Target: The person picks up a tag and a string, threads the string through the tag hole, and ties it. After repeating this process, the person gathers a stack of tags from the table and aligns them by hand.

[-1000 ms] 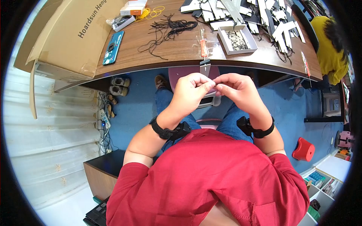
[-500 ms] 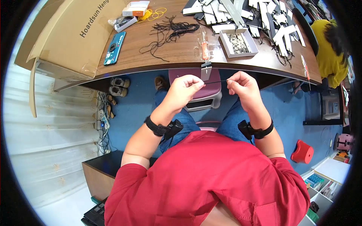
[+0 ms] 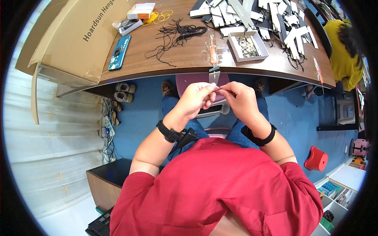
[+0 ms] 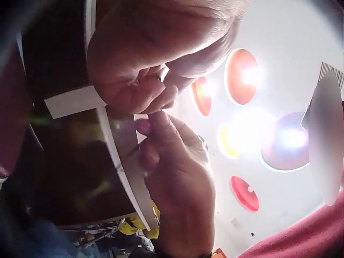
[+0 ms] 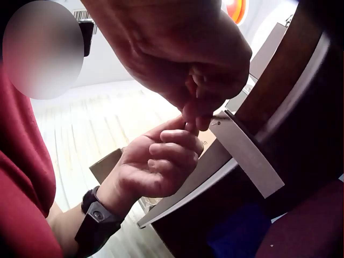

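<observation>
A thin dark cord [image 3: 218, 89], mostly hidden by the fingers, is between the two hands, above the person's lap and short of the bench [image 3: 138, 58]. The left hand [image 3: 195, 99] has its thumb and forefinger pinched together on it, the other fingers curled; the right hand [image 3: 241, 99] pinches it too, its fingertips meeting the left hand's, so each grip is clamped on the cord. Just beyond, a flat metal plate [image 3: 214, 76] juts from the bench's edge, a black clip [image 3: 214, 69] at its base. An orange-handled tool [image 3: 213, 55] lies behind the clip, with an open white box [image 3: 254, 58] of small pieces to its right and a tangle of black cords [image 3: 181, 32] to its left. Farther back are piled white and dark strips [image 3: 240, 11]; a blue phone [image 3: 119, 53] lies near the large cardboard box [image 3: 75, 51] at left.
</observation>
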`<state>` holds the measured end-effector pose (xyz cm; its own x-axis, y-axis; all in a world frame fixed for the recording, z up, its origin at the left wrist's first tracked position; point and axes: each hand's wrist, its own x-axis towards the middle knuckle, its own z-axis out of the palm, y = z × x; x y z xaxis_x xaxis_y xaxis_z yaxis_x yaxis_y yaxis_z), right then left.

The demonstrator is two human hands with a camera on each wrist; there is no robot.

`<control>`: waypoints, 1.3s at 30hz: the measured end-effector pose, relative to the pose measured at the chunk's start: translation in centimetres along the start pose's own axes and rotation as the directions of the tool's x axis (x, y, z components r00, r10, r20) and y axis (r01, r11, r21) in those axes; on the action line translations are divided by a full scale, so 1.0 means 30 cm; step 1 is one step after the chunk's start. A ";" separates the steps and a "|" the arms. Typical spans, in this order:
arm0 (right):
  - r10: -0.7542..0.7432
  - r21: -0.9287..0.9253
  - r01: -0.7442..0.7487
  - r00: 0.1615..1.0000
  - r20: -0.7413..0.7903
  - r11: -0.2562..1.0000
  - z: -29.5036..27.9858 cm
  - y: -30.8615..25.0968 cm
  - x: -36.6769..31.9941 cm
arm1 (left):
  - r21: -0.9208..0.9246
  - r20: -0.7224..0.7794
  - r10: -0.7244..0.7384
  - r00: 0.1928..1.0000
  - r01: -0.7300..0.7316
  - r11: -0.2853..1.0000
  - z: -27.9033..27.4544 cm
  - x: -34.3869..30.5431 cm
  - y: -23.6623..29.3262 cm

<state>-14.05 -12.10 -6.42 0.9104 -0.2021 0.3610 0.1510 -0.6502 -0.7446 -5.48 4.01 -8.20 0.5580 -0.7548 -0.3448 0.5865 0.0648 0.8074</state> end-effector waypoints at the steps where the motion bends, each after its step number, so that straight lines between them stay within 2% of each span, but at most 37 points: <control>1: -0.014 -0.027 0.013 0.999 -0.029 1.000 0.001 0.006 -0.007 | 0.001 -0.047 0.037 0.998 -0.037 0.999 0.001 -0.003 -0.001; 3: 0.067 0.034 -0.065 0.996 -0.063 0.997 0.006 0.019 -0.014 | 0.010 -0.139 0.112 0.984 -0.112 0.994 -0.003 -0.007 -0.001; 7: 0.134 0.102 -0.127 0.989 -0.064 0.987 0.012 0.017 -0.022 | -0.026 -0.126 0.083 0.989 -0.087 0.996 -0.008 0.002 -0.041; 10: 0.212 0.116 -0.212 0.977 0.009 0.970 0.013 0.008 -0.025 | -0.016 -0.155 0.130 0.979 -0.134 0.991 0.000 0.014 -0.060; 12: 0.193 0.144 -0.198 0.980 0.049 0.970 0.024 0.022 -0.029 | 0.009 -0.187 0.149 0.971 -0.150 0.989 0.001 0.024 -0.065; 13: 0.182 0.156 -0.190 0.981 0.067 0.969 0.032 0.034 -0.031 | 0.173 -0.181 0.269 0.946 -0.239 0.956 -0.001 0.036 -0.076; 14: 0.201 0.293 -0.222 0.975 0.100 0.930 0.043 0.041 -0.029 | 0.330 -0.155 0.385 0.910 -0.320 0.888 -0.010 0.052 -0.098; 15: 0.245 0.323 -0.279 0.959 0.144 0.904 0.040 0.044 -0.022 | 0.476 -0.112 0.490 0.864 -0.386 0.790 -0.014 0.061 -0.111; 16: 0.287 0.351 -0.338 0.939 0.190 0.873 0.036 0.046 -0.013 | 0.726 -0.001 0.591 0.806 -0.406 0.556 0.024 0.024 -0.051; 18: 0.378 0.327 -0.460 0.881 0.284 0.825 0.020 0.045 0.010 | 0.708 0.002 0.589 0.808 -0.417 0.570 0.024 0.026 -0.045; 19: 0.351 0.342 -0.423 0.901 0.254 0.839 0.021 0.049 0.018 | 0.699 0.004 0.587 0.809 -0.422 0.577 0.024 0.027 -0.042; 21: 0.293 0.368 -0.345 0.937 0.191 0.864 0.025 0.057 0.034 | 0.763 -0.005 0.637 0.771 -0.409 0.501 0.017 0.021 -0.022; 22: 0.321 0.414 -0.384 0.922 0.214 0.826 0.024 0.060 0.047 | 0.792 -0.009 0.662 0.750 -0.399 0.462 0.014 0.020 -0.015; 25: 0.319 0.444 -0.364 0.931 0.175 0.819 0.051 0.096 0.069 | 0.819 -0.007 0.744 0.668 -0.423 0.388 0.002 0.033 -0.018; 26: 0.326 0.478 -0.372 0.928 0.181 0.796 0.062 0.101 0.071 | 0.819 -0.033 0.756 0.654 -0.416 0.395 -0.003 0.043 -0.023; 29: 0.374 0.488 -0.414 0.909 0.181 0.769 0.084 0.099 0.074 | 0.767 -0.069 0.726 0.685 -0.429 0.477 -0.029 0.068 -0.049; 32: 0.341 0.580 -0.383 0.922 0.186 0.719 0.111 0.127 0.055 | 0.431 -0.142 0.578 0.804 -0.476 0.767 -0.030 0.090 -0.086; 35: 0.441 0.578 -0.599 0.800 0.406 0.555 0.092 0.148 0.040 | 0.292 -0.184 0.394 0.901 -0.333 0.897 -0.032 0.085 -0.096; 39: 0.462 0.596 -0.703 0.708 0.534 0.388 0.123 0.182 -0.009 | 0.240 -0.245 0.338 0.908 -0.281 0.929 -0.007 0.092 -0.111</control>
<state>-12.04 -12.91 -12.65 0.9202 -0.0528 -0.3880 -0.3513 0.3263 -0.8775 -5.78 1.87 -11.96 0.8495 -0.5036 -0.1574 0.2469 0.1156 0.9621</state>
